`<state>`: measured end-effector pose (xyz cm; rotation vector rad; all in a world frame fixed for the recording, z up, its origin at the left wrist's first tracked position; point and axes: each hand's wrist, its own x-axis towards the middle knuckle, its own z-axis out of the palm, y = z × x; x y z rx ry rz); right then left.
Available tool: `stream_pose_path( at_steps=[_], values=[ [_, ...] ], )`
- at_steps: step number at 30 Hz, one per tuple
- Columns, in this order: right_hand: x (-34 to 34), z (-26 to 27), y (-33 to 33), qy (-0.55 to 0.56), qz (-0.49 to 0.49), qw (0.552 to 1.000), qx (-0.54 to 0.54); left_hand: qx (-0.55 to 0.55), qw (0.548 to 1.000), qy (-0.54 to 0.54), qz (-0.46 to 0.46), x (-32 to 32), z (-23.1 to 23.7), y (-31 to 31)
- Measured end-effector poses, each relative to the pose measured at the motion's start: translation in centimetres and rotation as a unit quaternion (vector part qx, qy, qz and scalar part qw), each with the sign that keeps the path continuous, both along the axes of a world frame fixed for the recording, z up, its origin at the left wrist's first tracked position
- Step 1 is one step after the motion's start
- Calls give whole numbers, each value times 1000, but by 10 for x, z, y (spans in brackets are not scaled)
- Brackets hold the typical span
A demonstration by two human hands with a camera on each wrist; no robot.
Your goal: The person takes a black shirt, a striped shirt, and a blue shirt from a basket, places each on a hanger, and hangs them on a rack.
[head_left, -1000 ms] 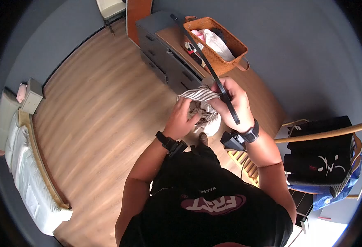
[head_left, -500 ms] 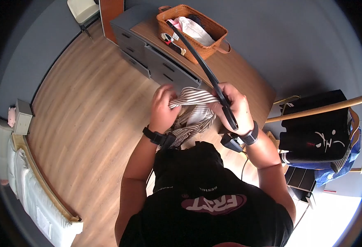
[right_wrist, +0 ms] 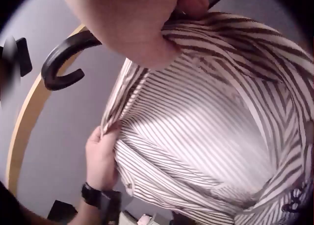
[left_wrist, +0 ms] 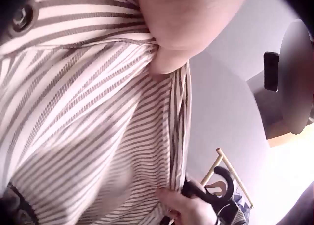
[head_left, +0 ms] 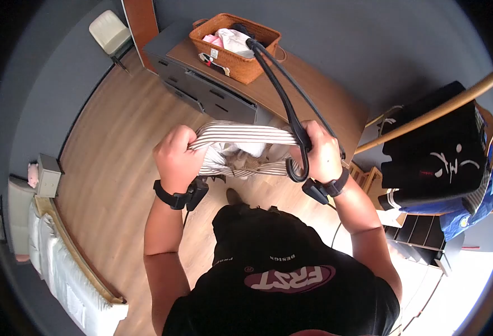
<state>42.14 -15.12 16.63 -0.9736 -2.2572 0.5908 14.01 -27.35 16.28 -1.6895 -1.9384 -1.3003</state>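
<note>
Brown-and-white striped cloth [head_left: 246,133] is stretched between both hands in the head view, its lower part hanging in folds. My left hand [head_left: 174,157] grips one end of its edge. The right hand [head_left: 322,151] grips the other end together with a black hanger [head_left: 284,92], whose hook curls beside the fingers. In the left wrist view a button shows on the striped cloth [left_wrist: 98,112]. Through the right wrist view the striped cloth [right_wrist: 196,117] hangs open, showing its inside, with the hook [right_wrist: 61,58] at its left.
A woven basket [head_left: 246,64] holding clothes stands on a grey dresser [head_left: 313,84] with a drawer pulled out. Black garments [head_left: 426,162] hang from a wooden rail [head_left: 431,115] at the right. A chair [head_left: 109,32] and a bed [head_left: 72,274] are to the left.
My left hand has moved left, drawing the bunched striped cloth out wide. The right hand keeps its hold, and the hanger has turned so both its arms show. The head view has shifted.
</note>
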Motion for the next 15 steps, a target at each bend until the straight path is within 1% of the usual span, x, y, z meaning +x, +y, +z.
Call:
stream_pose_path(
  at_steps=[2, 3, 5, 7, 8, 9, 11, 12, 13, 15],
  values=[
    [17, -12, -1, -22, -41, 998, 43, -7, 1000, 19, 7, 23, 7, 2],
    [24, -16, -1, 17, -64, 996, 66, -11, 1000, 27, 12, 33, 11, 1],
    [42, -22, 3, 53, -87, 991, 88, -46, 997, 49, 28, 42, -4, -2],
    [58, -22, 1, 60, -84, 991, 89, -86, 993, 62, 51, 48, -18, -9],
    [63, -23, -1, 57, -86, 991, 83, -87, 994, 41, 53, 52, -20, -14],
    [68, -25, -3, 53, -89, 992, 78, -65, 995, 30, 73, 53, -20, -18],
    [80, -35, 5, 54, -110, 989, 79, -21, 993, 4, 116, 57, -19, -27],
    [86, -38, 8, 62, -116, 988, 77, -10, 988, -24, 155, 59, -17, -30],
    [91, -40, 9, 69, -120, 988, 73, -21, 986, -41, 162, 65, -13, -34],
    [101, -33, 6, 101, -87, 991, 12, -42, 981, -75, 176, 77, -1, -39]
  ],
)
